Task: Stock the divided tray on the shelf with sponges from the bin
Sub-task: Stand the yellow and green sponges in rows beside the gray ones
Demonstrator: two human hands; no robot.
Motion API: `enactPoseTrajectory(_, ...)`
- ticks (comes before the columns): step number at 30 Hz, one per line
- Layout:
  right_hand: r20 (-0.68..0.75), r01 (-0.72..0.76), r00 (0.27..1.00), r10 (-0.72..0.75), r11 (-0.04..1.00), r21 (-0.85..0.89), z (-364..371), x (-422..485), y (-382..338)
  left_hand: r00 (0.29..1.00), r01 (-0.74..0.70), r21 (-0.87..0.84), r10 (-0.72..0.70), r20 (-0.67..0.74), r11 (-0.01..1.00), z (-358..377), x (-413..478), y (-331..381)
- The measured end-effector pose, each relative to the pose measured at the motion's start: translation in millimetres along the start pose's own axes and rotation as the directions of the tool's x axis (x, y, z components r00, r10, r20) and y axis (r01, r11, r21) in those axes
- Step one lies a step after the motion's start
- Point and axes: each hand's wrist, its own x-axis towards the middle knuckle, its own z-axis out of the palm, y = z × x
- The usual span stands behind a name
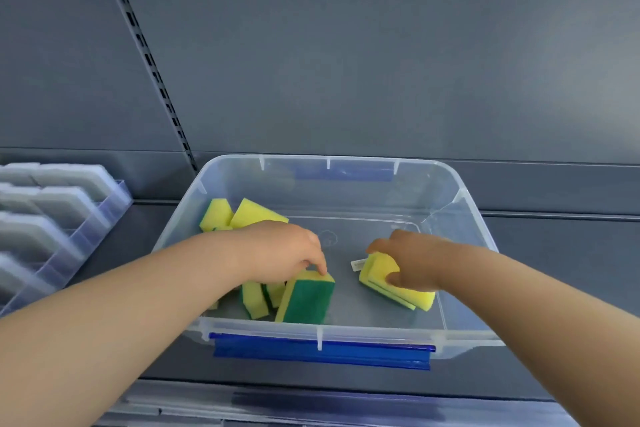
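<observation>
A clear plastic bin [460, 204] with blue latches sits on the grey shelf and holds several yellow-and-green sponges. My left hand [280, 250] reaches into the bin and grips the top of an upright sponge [306, 298] with its green side facing me. My right hand [412, 263] holds a pair of yellow sponges [381, 276] with a small white tag, thumb on the near face. More sponges [242, 213] lie at the bin's back left, and others [256, 298] stand under my left wrist. The divided tray [86, 239] is at the left edge.
The tray's clear dividers hold several grey-white sponges standing on edge. A slotted upright rail [149, 59] runs up the grey back panel. The bin's right half has bare floor. The shelf's front edge [311, 406] is below the bin.
</observation>
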Motion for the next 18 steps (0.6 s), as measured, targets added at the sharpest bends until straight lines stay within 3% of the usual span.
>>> enactPoseTrajectory(4,0.029,-0.067,0.997,0.066,0.998,0.017,2,-1,-1,0.995,-0.032,-0.147,0.045,0.089,0.989,-2,-6,-4)
enactPoseTrajectory(10,-0.042,-0.100,0.994,0.104,0.992,0.079,-6,-5,-4,0.976,-0.032,-0.091,0.051,0.212,0.995,-4,-5,-3)
enactPoseTrajectory(13,-0.153,-0.094,0.980,0.130,0.970,0.223,-13,-9,-3,0.993,0.009,-0.182,0.013,0.114,0.983,-8,-2,-2)
enactPoseTrajectory(18,-0.278,-0.065,0.935,0.221,0.877,0.477,-22,-15,1,0.975,0.037,-0.253,-0.089,-0.201,0.967,-16,4,-6)
